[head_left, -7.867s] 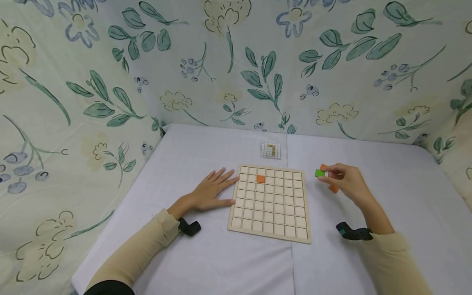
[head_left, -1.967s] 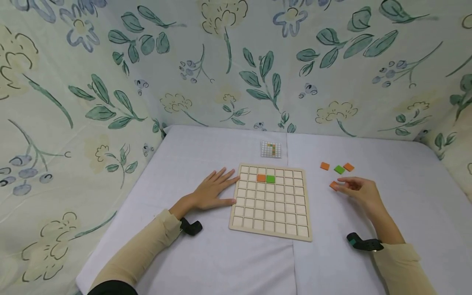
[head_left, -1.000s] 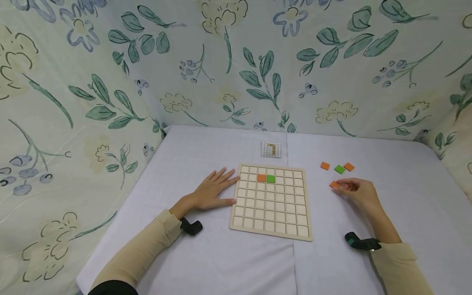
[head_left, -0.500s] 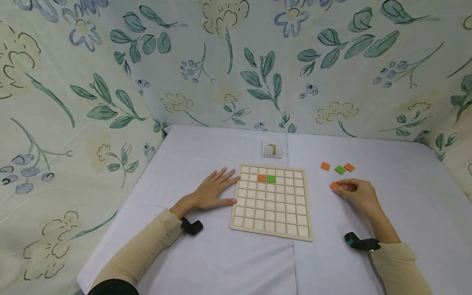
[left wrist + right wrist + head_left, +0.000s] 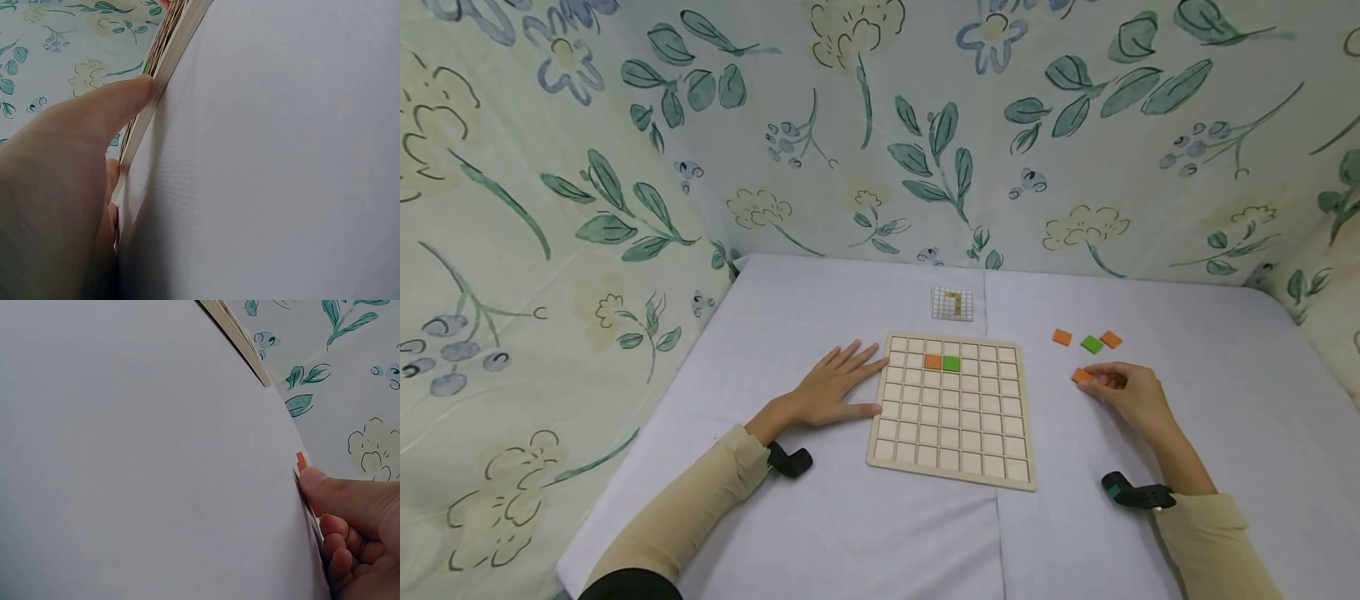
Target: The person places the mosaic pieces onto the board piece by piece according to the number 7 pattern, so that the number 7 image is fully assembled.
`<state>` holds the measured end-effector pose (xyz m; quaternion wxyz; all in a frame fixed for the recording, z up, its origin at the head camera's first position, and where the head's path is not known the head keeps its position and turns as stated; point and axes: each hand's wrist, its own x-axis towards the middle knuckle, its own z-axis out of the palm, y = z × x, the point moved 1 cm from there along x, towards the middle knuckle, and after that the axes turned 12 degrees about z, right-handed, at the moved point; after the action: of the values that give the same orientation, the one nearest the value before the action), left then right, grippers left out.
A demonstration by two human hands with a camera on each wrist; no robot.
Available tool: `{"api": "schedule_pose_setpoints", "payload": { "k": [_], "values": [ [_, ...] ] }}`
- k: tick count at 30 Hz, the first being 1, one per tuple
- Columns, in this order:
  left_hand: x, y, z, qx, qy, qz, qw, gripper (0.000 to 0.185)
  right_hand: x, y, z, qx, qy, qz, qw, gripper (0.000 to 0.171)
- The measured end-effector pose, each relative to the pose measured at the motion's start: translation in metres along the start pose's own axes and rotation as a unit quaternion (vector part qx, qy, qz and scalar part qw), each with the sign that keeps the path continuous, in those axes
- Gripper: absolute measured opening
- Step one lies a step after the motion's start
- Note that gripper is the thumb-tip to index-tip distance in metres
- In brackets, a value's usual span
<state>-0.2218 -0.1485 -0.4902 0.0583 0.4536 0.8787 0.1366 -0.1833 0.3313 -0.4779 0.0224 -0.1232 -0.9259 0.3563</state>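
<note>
1. Right hand (image 5: 1131,392) rests on the white cloth-covered worktop (image 5: 850,533), its thumb and curled fingertips pinching the edge of a small flat orange square tile (image 5: 1081,377), which lies on the cloth just right of the board.
2. That tile looks thin, stiff and very light, likely wood or plastic with a smooth face; lying flush on the cloth, it offers little to grip, so two opposite edges are probably the best place to take it, tipping one edge up first.
3. Loose tiles near this hand: three orange counting the pinched one, the other two being an orange tile (image 5: 1061,337) and another orange tile (image 5: 1110,340), with one green tile (image 5: 1092,344) between those two.
4. One pale wooden grid board (image 5: 953,450) lies at the centre; two tiles sit in adjoining cells of its second row, one placed orange tile (image 5: 932,362) and one placed green tile (image 5: 951,364).
5. Left hand (image 5: 831,389) lies flat with fingers spread and straight, fingertips and thumb touching the board's left edge.
6. One small printed pattern card (image 5: 952,304) lies beyond the board.
</note>
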Motion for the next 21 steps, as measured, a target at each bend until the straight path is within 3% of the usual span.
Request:
{"api": "schedule_pose_setpoints", "payload": {
  "k": [21],
  "values": [
    [0.000,0.000,-0.001,0.000,0.003,0.003,1.0000,0.084,-0.001,-0.024,-0.004,0.027,-0.015,-0.006,0.999,0.034]
  ]
}}
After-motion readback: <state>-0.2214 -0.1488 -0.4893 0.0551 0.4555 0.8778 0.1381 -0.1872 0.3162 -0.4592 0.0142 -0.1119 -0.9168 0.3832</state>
